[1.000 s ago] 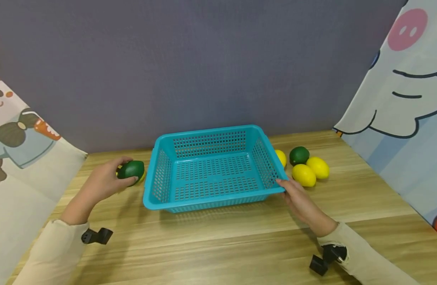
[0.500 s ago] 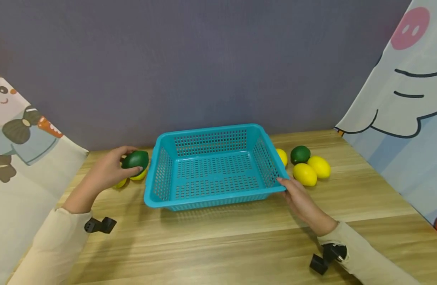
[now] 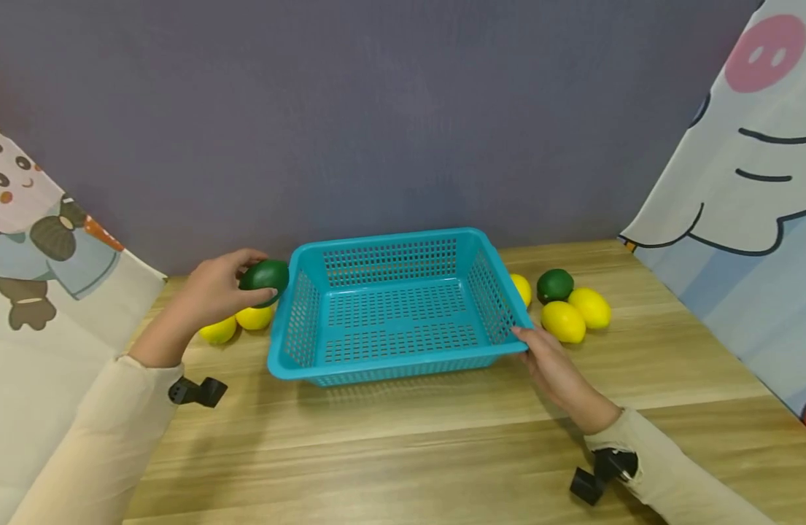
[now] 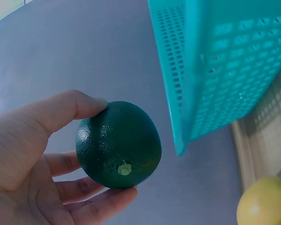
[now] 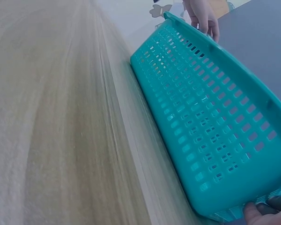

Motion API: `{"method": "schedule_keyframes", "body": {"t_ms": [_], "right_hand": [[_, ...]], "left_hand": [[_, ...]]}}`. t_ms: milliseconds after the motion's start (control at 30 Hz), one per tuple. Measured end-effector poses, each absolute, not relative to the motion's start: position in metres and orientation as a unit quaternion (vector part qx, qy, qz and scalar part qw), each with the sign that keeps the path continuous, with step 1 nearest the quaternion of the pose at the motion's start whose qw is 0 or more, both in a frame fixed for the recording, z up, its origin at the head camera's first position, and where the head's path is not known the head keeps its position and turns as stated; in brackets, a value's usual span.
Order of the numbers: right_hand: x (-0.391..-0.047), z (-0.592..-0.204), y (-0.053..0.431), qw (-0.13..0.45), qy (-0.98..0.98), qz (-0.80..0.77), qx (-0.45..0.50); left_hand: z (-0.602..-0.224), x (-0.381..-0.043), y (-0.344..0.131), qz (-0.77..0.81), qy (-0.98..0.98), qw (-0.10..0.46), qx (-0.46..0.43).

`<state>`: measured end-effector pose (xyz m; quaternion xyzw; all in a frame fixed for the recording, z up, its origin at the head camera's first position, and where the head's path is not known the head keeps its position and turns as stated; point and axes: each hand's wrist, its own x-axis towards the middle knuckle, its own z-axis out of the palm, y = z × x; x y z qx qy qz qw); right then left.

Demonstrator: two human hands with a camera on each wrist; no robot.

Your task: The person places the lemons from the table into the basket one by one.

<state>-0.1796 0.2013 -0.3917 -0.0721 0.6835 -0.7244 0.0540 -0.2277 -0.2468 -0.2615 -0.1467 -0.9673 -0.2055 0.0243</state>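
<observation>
One rounded, pebbled green fruit point(image 4: 119, 143)

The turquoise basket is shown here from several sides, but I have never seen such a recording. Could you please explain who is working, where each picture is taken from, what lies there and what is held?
There is no robot: a person works with a bare left hand and a bare right hand. The wide view is taken from the person's head, looking forward and down; the two close views are taken from the left and right wrists.

The left hand holds a dark green fruit, perhaps a lime or an avocado, just outside the left rim of the turquoise basket. The right hand grips the basket's near right corner. The basket appears to stand on a wooden table. On its left lie two yellow lemons; on its right, three more lemons and a second green fruit.
</observation>
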Motion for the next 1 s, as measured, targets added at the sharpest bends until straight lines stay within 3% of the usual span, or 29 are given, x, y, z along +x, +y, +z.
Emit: {"method": "schedule_keyframes", "body": {"t_ms": [1000], "right_hand": [[-0.177, -0.388, 0.195, 0.045, 0.699, -0.713, -0.033]], "left_hand": [[-0.258, -0.255, -0.206, -0.254, -0.954, -0.010, -0.161]]}}
